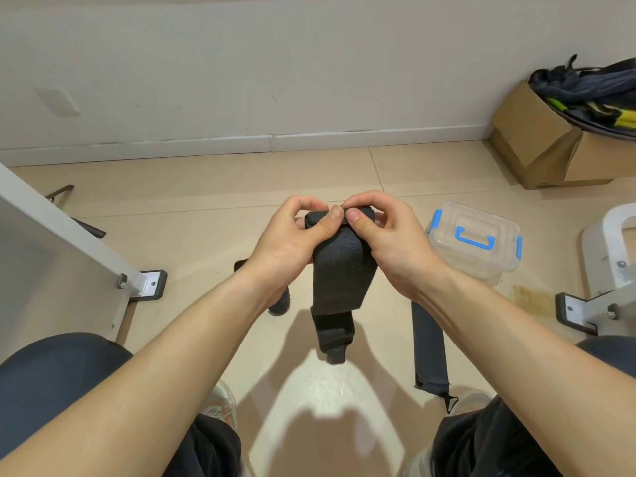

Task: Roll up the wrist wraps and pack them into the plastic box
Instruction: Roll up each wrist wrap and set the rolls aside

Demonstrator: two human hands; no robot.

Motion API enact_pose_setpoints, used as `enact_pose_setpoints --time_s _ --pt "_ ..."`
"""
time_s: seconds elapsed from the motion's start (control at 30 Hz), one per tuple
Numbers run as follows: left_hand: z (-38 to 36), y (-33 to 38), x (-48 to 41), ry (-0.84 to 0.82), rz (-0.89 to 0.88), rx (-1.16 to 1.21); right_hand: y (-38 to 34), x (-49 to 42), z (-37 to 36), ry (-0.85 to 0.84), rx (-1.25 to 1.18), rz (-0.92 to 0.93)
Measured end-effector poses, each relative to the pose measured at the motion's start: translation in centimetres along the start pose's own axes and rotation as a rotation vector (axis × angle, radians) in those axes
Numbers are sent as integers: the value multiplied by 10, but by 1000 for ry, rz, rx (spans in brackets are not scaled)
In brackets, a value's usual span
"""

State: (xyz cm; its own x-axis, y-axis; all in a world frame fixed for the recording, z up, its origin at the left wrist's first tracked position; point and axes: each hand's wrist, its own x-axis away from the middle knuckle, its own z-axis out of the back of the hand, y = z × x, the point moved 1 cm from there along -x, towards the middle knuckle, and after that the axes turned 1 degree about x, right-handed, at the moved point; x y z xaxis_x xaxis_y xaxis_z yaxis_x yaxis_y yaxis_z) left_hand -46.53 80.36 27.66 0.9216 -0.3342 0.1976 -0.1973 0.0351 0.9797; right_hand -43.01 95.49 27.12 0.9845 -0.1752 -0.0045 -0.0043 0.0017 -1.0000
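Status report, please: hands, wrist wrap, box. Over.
Left hand and right hand pinch wrist wrap top, tail hanging. Plastic box lidded, unpacked. Second wrap flat on floor.

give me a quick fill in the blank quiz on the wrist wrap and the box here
1. The left hand and the right hand both pinch the top end of a ____ wrist wrap.
2. The clear plastic box has a handle and latches coloured ____.
3. A second wrap lies unrolled on the floor, partly under the ____ forearm.

Missing words: black; blue; right
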Motion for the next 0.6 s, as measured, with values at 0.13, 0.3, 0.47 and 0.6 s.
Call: enact_pose_setpoints --time_s 0.13,0.3,0.47,0.6 --pt "-5 -6 0 35 -61 -153 1 0 1 28 29 18" --pt "-3 -2 0 109 -120 -54 1 2 0 56 -128 -69" --pt "0 0 2 104 -136 -20 5 4 -2 -44 -125 -183" --pt "1 2 4 107 -165 -45 4 2 -6 -41 -48 -170"
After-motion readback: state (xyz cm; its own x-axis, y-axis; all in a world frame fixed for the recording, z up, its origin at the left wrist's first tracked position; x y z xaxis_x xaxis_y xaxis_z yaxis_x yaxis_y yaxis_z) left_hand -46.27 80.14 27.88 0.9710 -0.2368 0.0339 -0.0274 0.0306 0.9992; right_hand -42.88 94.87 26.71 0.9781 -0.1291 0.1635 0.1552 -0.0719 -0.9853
